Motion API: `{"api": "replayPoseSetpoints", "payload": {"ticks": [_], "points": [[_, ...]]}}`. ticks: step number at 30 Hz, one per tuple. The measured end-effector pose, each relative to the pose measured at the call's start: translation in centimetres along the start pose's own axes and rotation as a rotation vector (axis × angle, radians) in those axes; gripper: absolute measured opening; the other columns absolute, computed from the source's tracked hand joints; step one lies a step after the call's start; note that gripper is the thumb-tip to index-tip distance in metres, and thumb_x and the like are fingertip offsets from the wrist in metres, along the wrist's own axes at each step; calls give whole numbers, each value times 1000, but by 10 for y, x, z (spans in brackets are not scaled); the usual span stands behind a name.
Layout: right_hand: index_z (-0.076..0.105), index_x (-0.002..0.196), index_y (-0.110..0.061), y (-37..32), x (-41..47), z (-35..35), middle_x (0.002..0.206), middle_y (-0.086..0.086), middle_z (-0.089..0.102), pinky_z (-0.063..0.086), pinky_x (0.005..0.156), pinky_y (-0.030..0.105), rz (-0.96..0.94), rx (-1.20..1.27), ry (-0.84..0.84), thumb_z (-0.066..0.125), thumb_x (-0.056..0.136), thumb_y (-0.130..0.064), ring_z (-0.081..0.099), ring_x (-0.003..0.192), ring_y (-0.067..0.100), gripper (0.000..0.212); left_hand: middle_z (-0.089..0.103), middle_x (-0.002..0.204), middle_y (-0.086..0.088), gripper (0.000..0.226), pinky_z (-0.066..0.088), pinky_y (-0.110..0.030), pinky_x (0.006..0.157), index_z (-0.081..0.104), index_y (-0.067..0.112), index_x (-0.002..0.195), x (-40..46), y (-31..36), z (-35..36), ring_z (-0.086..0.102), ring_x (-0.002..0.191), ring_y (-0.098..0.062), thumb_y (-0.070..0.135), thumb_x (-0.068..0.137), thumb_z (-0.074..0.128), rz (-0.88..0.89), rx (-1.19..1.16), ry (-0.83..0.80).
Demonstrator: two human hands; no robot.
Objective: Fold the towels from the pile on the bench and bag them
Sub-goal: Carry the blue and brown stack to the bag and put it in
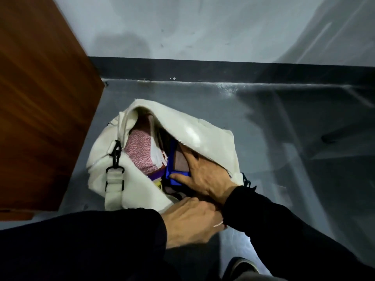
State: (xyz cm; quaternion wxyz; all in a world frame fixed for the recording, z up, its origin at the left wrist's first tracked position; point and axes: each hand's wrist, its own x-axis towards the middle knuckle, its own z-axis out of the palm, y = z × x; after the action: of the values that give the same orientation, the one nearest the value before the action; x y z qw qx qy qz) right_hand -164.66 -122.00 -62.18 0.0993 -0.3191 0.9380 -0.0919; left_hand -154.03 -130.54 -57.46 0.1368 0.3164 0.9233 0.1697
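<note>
A white bag (194, 132) lies unzipped on the grey floor. Inside it, at the left, a folded pink patterned towel (140, 153) shows. My right hand (205, 175) reaches into the opening. Its fingers go deep inside and its thumb lies over the blue edge of a mauve towel with a blue border (180, 162), which it holds between thumb and fingers. My left hand (190, 218) is at the near rim of the bag with curled fingers on the rim. Its fingertips are hidden under my right wrist.
A brown wooden bench (40, 98) fills the left side, right beside the bag. A black clip and a white strap (114, 175) hang on the bag's left end. A grey wall with a dark skirting (203, 69) runs behind. My shoe (241, 266) is at the bottom.
</note>
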Motion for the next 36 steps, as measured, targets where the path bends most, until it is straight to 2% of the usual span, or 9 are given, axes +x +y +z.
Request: {"api": "replayPoseSetpoints", "payload": {"ticks": [5,9,13,17,21,24,29,32,36], "points": [[20,159,-26,28,-12,-37,163,4,28,9,123,24,-159,301,-150,44,83,-65,22,151,20,89,55,99,6,12,49,-36,65,63,25,103,-12,-26,-24,59,83,-19,33,98,55,-22,-159,307],[61,137,-29,26,-8,-87,137,-15,60,37,111,21,62,896,-293,77,84,-39,52,126,-4,55,54,98,2,9,50,-38,60,61,19,103,-21,-36,-33,60,77,-21,25,95,60,19,-51,396],[77,95,-14,9,-3,-95,85,1,76,54,84,38,246,1077,37,69,93,-19,64,77,6,10,60,104,0,23,50,-30,79,65,15,110,-35,-46,-56,59,90,-17,33,100,56,-53,-63,505],[73,82,-16,-22,-2,-85,80,3,74,56,82,46,142,1045,38,66,92,-18,68,75,23,13,57,115,-5,35,42,-42,95,59,15,117,-84,-90,-64,51,107,-23,35,88,57,-725,-18,783],[70,81,-23,-65,12,-75,74,-8,72,56,74,38,-13,890,2,64,93,-21,63,66,4,12,63,102,2,42,45,-35,83,59,18,112,-132,-120,-53,59,102,-25,47,85,72,-1195,-340,576],[71,92,-26,-94,22,-69,79,-12,74,56,78,30,-67,837,-30,63,90,-25,67,73,-1,9,60,79,17,19,40,-27,69,60,27,91,-143,-126,-51,64,86,-16,36,85,75,-1190,-398,599],[69,106,-24,-135,33,-55,88,-6,75,56,81,34,-25,953,-205,62,90,-33,67,80,6,19,66,71,5,22,50,-35,67,61,18,78,-141,-130,-58,65,72,-15,35,89,69,-1105,-528,682],[66,115,-25,-146,35,-45,99,-8,73,52,96,34,38,969,-184,60,92,-27,67,96,9,24,70,72,1,27,54,-42,72,62,16,79,-141,-128,-59,68,75,-20,42,86,62,-1081,-547,756],[62,121,-31,-149,40,-41,98,-12,70,53,94,32,-8,863,-100,63,87,-25,66,96,8,34,71,74,1,14,53,-36,67,66,14,81,-139,-124,-60,67,71,-11,22,93,64,-1070,-676,833]]}}
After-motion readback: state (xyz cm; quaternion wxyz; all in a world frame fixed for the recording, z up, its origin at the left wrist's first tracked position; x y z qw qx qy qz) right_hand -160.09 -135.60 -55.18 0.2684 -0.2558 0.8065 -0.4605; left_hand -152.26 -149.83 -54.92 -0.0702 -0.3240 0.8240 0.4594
